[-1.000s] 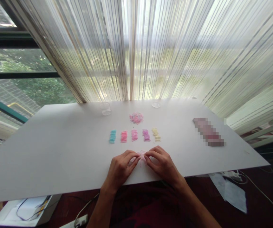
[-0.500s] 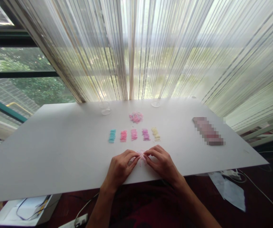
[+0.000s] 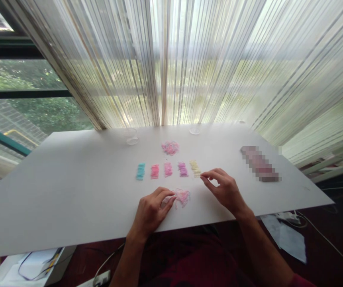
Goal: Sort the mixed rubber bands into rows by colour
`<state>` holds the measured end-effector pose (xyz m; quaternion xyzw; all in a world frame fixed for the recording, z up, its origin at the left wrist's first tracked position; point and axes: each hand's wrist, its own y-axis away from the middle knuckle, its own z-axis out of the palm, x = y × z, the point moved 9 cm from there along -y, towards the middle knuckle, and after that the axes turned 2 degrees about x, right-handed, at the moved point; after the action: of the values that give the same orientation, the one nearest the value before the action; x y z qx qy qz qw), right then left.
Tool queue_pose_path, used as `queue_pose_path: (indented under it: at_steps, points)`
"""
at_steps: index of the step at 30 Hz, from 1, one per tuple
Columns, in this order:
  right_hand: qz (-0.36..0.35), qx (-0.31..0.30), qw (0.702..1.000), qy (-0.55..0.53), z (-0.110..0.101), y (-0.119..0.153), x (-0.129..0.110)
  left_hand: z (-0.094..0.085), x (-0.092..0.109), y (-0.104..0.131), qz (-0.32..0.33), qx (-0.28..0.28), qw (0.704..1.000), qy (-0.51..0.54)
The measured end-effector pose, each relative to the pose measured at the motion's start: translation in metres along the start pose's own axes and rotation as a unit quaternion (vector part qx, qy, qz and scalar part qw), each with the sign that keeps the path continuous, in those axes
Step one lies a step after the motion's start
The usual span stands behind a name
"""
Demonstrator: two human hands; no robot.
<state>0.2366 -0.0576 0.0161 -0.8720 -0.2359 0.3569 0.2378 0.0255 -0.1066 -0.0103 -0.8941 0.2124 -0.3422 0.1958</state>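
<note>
Close to the table's front edge, a loose pile of mixed pink and pale pieces lies beside my left hand, whose thumb and fingertips are pinched at the pile's left side. What they hold is too small to make out. My right hand is at the lower right end of the yellow group, thumb and forefinger together on something too small to name. Left of the yellow run the purple, light pink, coral pink and turquoise groups of short pieces.
Behind the coloured groups lies another mixed pile. Clear round dishes or lids stand near the back edge of the white table. A blurred-out reddish object lies at the right.
My right hand has moved from the front pile up and right to the yellow group, uncovering more of the pile. My left hand has stayed nearly in place.
</note>
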Motion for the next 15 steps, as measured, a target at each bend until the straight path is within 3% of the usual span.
queue_pose_path:
  at_steps: [7,15]
  points:
    - [0.051,-0.021,0.998,0.018,0.013,0.007,0.032,0.002,-0.002,-0.001,-0.018,-0.009,1.0,-0.007]
    - [0.055,-0.005,0.998,0.02,0.014,0.011,0.031,0.006,-0.005,0.001,-0.022,-0.021,0.999,-0.013]
